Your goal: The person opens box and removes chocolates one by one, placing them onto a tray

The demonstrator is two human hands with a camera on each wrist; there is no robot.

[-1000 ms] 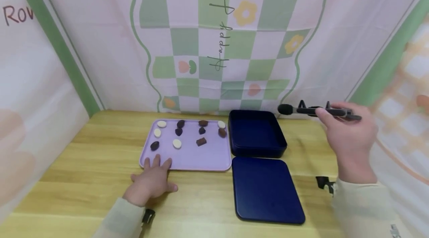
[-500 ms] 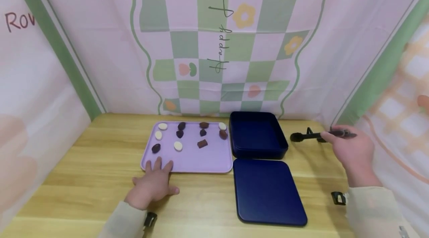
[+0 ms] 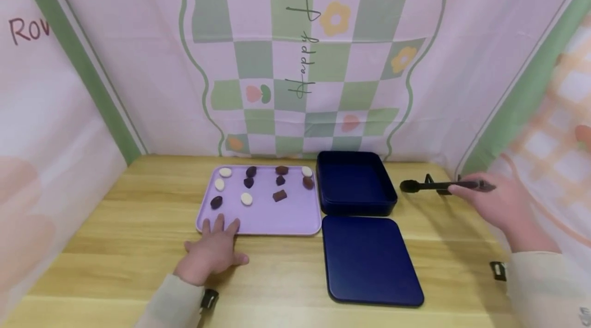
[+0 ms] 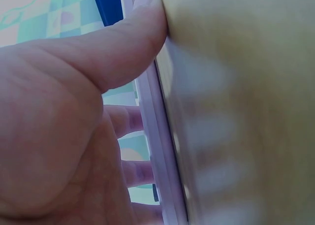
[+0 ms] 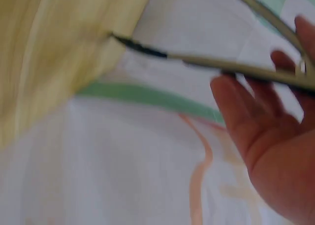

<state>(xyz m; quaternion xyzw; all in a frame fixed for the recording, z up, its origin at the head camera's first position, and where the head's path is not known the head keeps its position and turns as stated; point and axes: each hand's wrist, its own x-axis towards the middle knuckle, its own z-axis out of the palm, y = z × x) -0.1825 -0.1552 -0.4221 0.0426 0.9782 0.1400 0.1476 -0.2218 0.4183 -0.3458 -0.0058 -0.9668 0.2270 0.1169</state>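
Observation:
My right hand [image 3: 500, 202] grips black tongs [image 3: 436, 185] at the right back of the table, with the thumb along one arm. Thin black frame-like parts show just behind the tongs; I cannot tell whether these touch the table. In the right wrist view, the two arms of the tongs [image 5: 211, 63] stand apart, with nothing between them. Spread fingers of my left hand [image 3: 210, 253] rest on the front left rim of a lilac tray [image 3: 263, 223]. On the tray lie several chocolate-like pieces [image 3: 279, 195], white, dark and brown; most are oval.
A dark blue box [image 3: 355, 210] stands against the tray's right side, its inside bare. In front of it lies a flat dark blue lid [image 3: 371, 261]. Behind the wooden table [image 3: 263, 282] hangs a printed cloth [image 3: 295, 61]; more cloth hangs left and right.
My right hand has lowered the tongs and moved right; over the last half second the tongs barely move while the wrist swings right. My left hand, the tray and the box stay put.

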